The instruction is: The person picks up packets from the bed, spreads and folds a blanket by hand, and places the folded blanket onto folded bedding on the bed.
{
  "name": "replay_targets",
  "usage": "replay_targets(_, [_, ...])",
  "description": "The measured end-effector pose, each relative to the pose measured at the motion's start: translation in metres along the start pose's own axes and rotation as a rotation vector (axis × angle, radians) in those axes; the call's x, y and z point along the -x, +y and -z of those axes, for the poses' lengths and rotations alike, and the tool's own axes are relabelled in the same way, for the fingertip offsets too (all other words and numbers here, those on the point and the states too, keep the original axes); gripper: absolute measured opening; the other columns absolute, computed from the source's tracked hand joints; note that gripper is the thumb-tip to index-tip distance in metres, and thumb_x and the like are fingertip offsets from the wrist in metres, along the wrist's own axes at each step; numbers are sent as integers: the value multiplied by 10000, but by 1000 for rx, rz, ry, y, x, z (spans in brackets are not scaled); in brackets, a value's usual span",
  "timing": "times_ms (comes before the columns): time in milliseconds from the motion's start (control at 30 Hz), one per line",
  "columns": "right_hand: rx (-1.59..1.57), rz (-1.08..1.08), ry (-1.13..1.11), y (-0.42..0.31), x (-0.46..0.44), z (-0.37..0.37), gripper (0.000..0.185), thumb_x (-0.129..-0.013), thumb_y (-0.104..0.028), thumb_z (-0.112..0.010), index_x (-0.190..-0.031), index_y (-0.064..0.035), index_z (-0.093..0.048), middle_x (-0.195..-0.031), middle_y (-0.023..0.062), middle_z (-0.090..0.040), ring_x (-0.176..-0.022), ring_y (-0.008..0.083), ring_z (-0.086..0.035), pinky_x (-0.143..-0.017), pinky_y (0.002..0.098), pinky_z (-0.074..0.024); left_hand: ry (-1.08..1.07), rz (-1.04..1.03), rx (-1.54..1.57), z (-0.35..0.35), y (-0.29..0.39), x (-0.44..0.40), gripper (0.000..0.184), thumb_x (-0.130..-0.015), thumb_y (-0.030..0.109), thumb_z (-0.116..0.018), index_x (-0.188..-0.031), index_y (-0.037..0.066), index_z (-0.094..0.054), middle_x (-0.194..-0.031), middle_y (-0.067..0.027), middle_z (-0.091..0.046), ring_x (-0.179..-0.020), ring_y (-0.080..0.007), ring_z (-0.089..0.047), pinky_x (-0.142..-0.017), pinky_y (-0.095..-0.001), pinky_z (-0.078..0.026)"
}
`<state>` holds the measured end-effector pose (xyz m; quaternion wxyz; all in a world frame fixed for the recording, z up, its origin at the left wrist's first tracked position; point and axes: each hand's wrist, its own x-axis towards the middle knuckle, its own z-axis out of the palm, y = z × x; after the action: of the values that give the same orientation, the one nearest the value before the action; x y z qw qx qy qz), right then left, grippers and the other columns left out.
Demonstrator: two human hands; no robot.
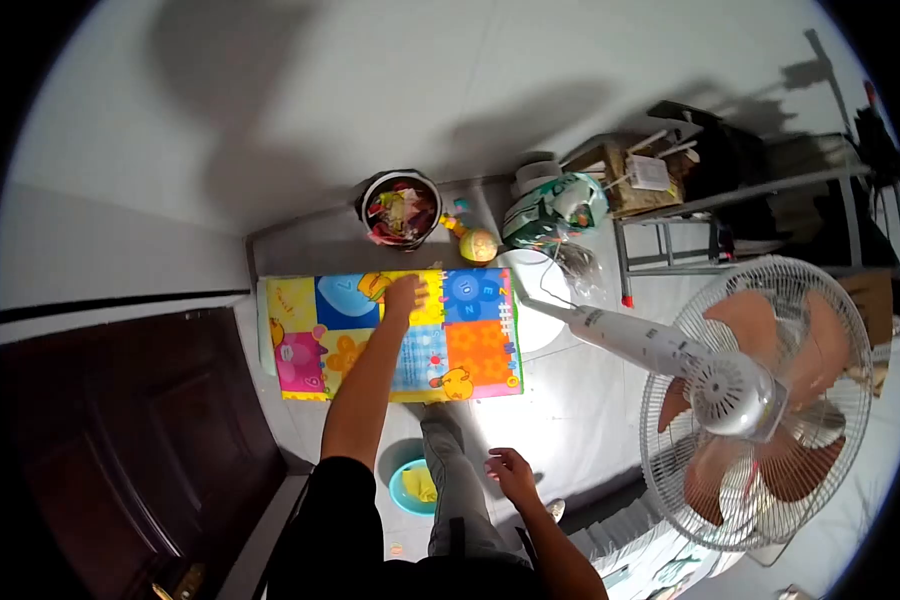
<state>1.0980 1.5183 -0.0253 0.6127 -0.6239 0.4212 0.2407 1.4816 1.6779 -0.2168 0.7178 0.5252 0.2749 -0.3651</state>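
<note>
A folded, brightly patterned play mat [470,345] with cartoon ducks, letters and numbers lies lengthwise in front of me. My left hand [404,297] reaches over its far middle part, fingers stretched out and apart; whether the palm touches the surface I cannot tell. Low on the right, my right hand [511,473] hangs above the floor with loosely bent fingers and nothing in it. Between my arms, a turquoise basin [396,492] holds a yellow cloth [420,485] and stands on the floor beside my leg.
Behind the mat stand a bin [401,174] full of rubbish and a yellow round toy [478,245]. A standing fan [735,395] leans into view on the right, its white base [542,325] near the mat. Beyond are a green-white bag [545,212] and a metal rack [760,188]. A dark door [140,430] is left.
</note>
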Motion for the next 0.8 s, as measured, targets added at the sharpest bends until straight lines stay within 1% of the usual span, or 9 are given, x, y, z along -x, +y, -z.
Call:
replay_targets(33, [26, 12, -1, 2, 0, 4, 269, -925, -126, -608, -1170, -14, -601, -927, 77, -696, -765, 129, -651, -694, 257, -524, -86, -9, 10, 3, -40, -8, 333, -985, 312, -443, -1188, 92, -590, -1097, -94, -685, -793, -218, -676, -638, -323, -520])
replay_targets(100, [-2, 0, 25, -14, 8, 12, 276, -918, -131, -607, -1171, -21, -605, -937, 77, -700, -759, 133, -655, -689, 259, -523, -51, 15, -261, -34, -71, 60, 322, -946, 334, -534, -1139, 87, -612, -999, -84, -680, -804, -192, -678, -616, -289, -514])
replay_targets(133, [-4, -5, 40, -14, 11, 18, 278, -916, -133, -607, -1171, -23, -606, -937, 77, -701, -759, 134, -656, -688, 259, -523, -62, 57, -124, -48, -95, 87, 312, -925, 349, -577, -1084, 86, -628, -940, -65, -665, -797, -182, -679, -609, -276, -511])
replay_targets(167, [-7, -11, 56, -12, 15, 25, 279, -914, -135, -607, -1171, -26, -607, -937, 77, -702, -760, 135, -658, -687, 259, -523, -98, 100, -366, -65, -116, 117, 279, -931, 322, -566, -1071, 89, -629, -954, -57, -670, -791, -175, -679, -607, -277, -510])
replay_targets(200, [-18, 33, 67, -9, 20, 32, 285, -909, -140, -604, -1173, -33, -609, -936, 76, -705, -771, 140, -665, -690, 263, -524, -276, 134, -403, -72, -143, 134, 272, -936, 296, -554, -1109, 96, -619, -978, -45, -685, -772, -166, -674, -599, -286, -505])
replay_targets(233, [-34, 56, 76, -4, 26, 41, 284, -909, -138, -603, -1173, -34, -609, -934, 75, -706, -774, 141, -666, -691, 264, -524, -255, 260, -364, -104, -132, 186, 261, -936, 268, -559, -1143, 115, -602, -1020, -54, -696, -829, -162, -659, -709, -303, -507])
replay_targets(367, [-135, 155, 129, 21, 55, 84, 252, -920, -141, -596, -1147, -35, -616, -927, 69, -701, -785, 140, -661, -702, 269, -520, -473, 191, -365, -179, -155, 306, 269, -958, 282, -559, -1162, 109, -587, -1046, -57, -694, -891, -162, -658, -748, -314, -507])
replay_targets(533, [-341, 202, 175, 77, 116, 162, 238, -933, -170, -604, -1125, -31, -622, -943, 59, -686, -793, 141, -643, -700, 272, -508, -569, 201, -520, -246, -211, 370, 282, -949, 309, -578, -1154, 116, -578, -1048, -68, -694, -884, -166, -656, -766, -323, -507])
replay_targets(800, [-778, 272, 496, 222, 200, 345, 173, -926, -164, -590, -1058, -57, -619, -911, 52, -677, -762, 150, -640, -675, 286, -513, -666, 196, -693, -440, -351, 481, 292, -929, 294, -619, -1138, 101, -552, -1044, -84, -675, -867, -171, -637, -734, -321, -502])
